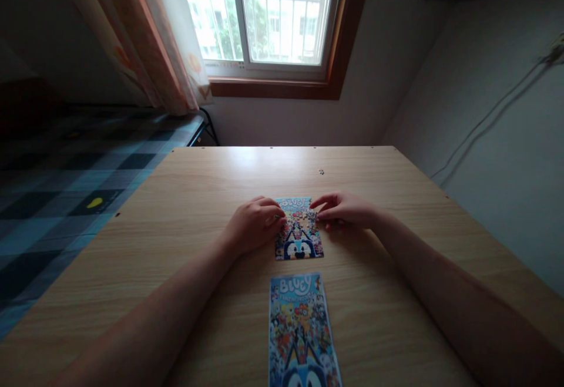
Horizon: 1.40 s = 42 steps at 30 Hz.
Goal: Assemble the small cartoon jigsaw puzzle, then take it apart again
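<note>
Head view, near to far. Printed picture sheet [302,328] lies flat on the wooden table [409,328] closest to the camera, blue cartoon dog and title on it, bottom edge cut off by the frame. Both forearms come in from the lower corners and are also cut off there.

Just beyond the sheet, apart from it, the jigsaw puzzle [300,245] lies flat near the table's middle with the same picture. Lower part looks joined; the upper middle is too small and dim to tell whether it is complete.

Left hand [252,222] is at the puzzle's left edge, fingers bent and bunched together, tips on that edge and covering it. Whether they grip anything is hidden. Right hand [346,209] is at the upper right edge, forefinger stretched out over the thumb, the two tips close together against the puzzle. Cannot tell if a piece is between them. Other fingers are curled under.

Farther back a tiny speck [321,171], maybe a loose piece, sits alone on the table, well apart from the hands. Nothing lies between hands and puzzle.

Left of the table is a bed [66,187] with a dark checked cover, very dim. Behind it are a curtain [154,40], pulled aside, and a bright window [268,14]. A cable [489,117] runs along the right wall.
</note>
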### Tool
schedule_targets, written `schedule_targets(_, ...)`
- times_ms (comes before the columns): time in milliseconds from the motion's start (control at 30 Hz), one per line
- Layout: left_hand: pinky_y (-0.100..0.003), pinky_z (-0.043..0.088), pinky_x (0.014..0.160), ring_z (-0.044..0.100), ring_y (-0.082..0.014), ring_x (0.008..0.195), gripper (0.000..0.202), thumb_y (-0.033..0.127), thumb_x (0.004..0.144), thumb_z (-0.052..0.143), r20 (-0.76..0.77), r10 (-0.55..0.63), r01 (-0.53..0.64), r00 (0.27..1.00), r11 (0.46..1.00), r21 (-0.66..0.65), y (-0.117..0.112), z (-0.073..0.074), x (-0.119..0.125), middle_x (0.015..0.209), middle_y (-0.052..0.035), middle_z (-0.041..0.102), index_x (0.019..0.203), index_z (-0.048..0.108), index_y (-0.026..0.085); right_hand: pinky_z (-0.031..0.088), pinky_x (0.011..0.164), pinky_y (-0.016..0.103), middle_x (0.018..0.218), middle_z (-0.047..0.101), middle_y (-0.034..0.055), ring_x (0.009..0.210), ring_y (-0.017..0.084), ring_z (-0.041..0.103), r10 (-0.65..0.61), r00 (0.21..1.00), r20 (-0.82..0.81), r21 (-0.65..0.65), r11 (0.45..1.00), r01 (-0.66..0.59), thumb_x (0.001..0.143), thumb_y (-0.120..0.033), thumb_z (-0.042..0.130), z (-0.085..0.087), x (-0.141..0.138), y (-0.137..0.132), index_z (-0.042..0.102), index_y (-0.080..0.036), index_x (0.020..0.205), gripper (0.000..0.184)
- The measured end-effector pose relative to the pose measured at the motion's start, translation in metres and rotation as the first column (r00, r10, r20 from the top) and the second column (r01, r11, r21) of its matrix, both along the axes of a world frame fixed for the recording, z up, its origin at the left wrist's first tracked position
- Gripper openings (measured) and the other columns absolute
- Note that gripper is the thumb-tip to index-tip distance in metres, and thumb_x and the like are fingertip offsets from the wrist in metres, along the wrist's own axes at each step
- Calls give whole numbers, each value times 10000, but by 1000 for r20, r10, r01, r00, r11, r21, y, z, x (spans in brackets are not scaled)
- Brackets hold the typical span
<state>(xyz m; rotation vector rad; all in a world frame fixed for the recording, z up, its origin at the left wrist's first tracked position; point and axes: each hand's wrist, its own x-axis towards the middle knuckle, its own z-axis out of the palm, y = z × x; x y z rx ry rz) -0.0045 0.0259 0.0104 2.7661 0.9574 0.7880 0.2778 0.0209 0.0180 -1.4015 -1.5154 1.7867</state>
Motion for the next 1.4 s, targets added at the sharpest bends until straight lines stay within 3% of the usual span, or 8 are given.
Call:
schedule_targets(300, -352, 559, 779, 660, -198, 857, 165, 304, 908, 604, -7, -11, 11, 1000, 1000, 3, 0, 1, 0, 909, -49, 736, 865, 740, 220, 435, 408, 123, 902, 727, 57, 610, 85, 658, 12, 1000, 13, -7, 1000, -12, 777, -205, 732, 2, 1, -1, 689, -166, 1133, 361)
schedule_targets(467, -344, 558, 757, 658, -193, 839, 169, 301, 911, 598, -11, -18, 19, 1000, 1000, 23, 0, 0, 0, 898, -49, 734, 871, 743, 223, 423, 424, 150, 600, 628, -12, 470, 63, 540, 55, 998, -11, -6, 998, -55, 770, -202, 651, 1, 6, -1, 729, -147, 1028, 275)
schedule_targets(600, -350, 557, 765, 658, -199, 851, 177, 304, 915, 596, -24, -14, 14, 1000, 1000, 18, 0, 1, 0, 896, -54, 733, 863, 742, 217, 387, 408, 156, 512, 534, -40, 432, 56, 469, 56, 996, -75, 9, 998, -55, 733, -212, 616, -1, 9, -1, 727, -122, 948, 258)
schedule_targets(833, -336, 556, 748, 653, -192, 832, 176, 295, 914, 593, -24, -15, 15, 1000, 1000, 10, -1, 1, 0, 879, -53, 727, 859, 743, 221, 393, 417, 144, 608, 579, -39, 473, 54, 497, 106, 989, -103, 12, 994, -106, 709, -227, 715, -2, 12, 0, 613, -145, 905, 236)
schedule_targets(967, -338, 556, 752, 652, -192, 836, 180, 291, 916, 591, -18, -26, 26, 1000, 1000, 8, -1, 1, 0, 875, -54, 727, 854, 743, 220, 379, 402, 126, 646, 576, -45, 488, 41, 491, 101, 986, -131, 24, 995, -98, 682, -265, 814, -5, 14, 1, 537, -160, 833, 333)
schedule_targets(1200, -330, 550, 747, 654, -193, 831, 161, 287, 908, 604, -32, -10, 11, 999, 1000, 8, -1, 1, 1, 872, -43, 731, 846, 740, 227, 406, 399, 146, 663, 519, -57, 499, 49, 461, 91, 958, -271, -57, 992, -111, 774, -251, 721, -6, 24, 3, 616, -179, 1241, 483)
schedule_targets(1300, -337, 552, 762, 653, -196, 842, 163, 292, 912, 601, -31, -13, 13, 999, 1000, 9, -1, 1, 1, 878, -41, 731, 850, 737, 227, 410, 389, 149, 625, 522, -54, 484, 55, 472, 47, 962, -270, -49, 997, -62, 747, -274, 735, -9, 23, 4, 654, -151, 1115, 397)
schedule_targets(1400, -342, 554, 770, 652, -199, 849, 161, 296, 912, 603, -22, -8, 8, 1000, 1000, 15, -1, 1, 1, 880, -44, 729, 855, 736, 227, 408, 386, 136, 715, 605, -15, 528, 59, 525, -1, 970, -243, -8, 1000, -1, 691, -271, 761, -13, 21, 4, 650, -141, 934, 297)
